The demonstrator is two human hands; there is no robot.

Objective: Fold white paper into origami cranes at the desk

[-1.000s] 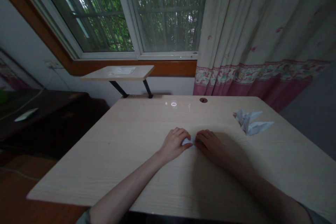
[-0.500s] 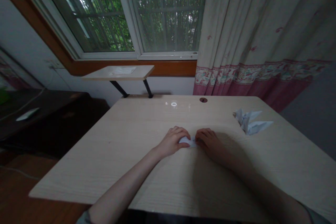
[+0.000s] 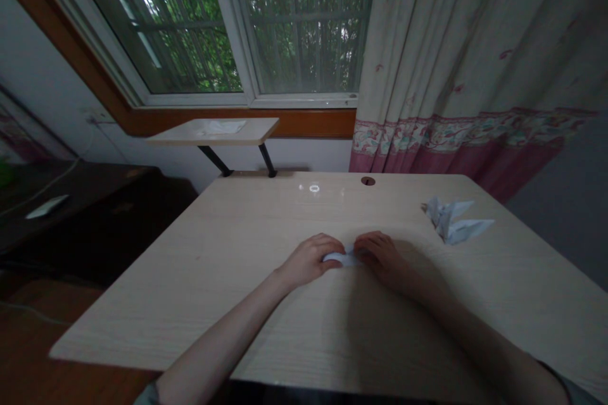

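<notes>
A small piece of folded white paper (image 3: 349, 260) lies on the pale wooden desk (image 3: 213, 304) between my two hands. My left hand (image 3: 314, 255) pinches its left end, thumb below and curled fingers above. On the other side, my right hand (image 3: 380, 253) has its fingers closed over the paper's right end, which they partly hide. The folds under the fingers cannot be made out. Further right on the desk rests a folded paper crane (image 3: 453, 220), apart from both hands.
A small raised shelf (image 3: 259, 131) on black legs stands at the desk's back left, with a white sheet (image 3: 225, 127) on it. A round cable hole (image 3: 368, 181) is near the back edge. A patterned curtain (image 3: 427, 130) hangs behind. To the left is a dark table (image 3: 95, 202).
Both hands stay on the paper with small finger shifts. The left fingers sit slightly lower, and a little more of the paper's lower edge shows by the right hand.
</notes>
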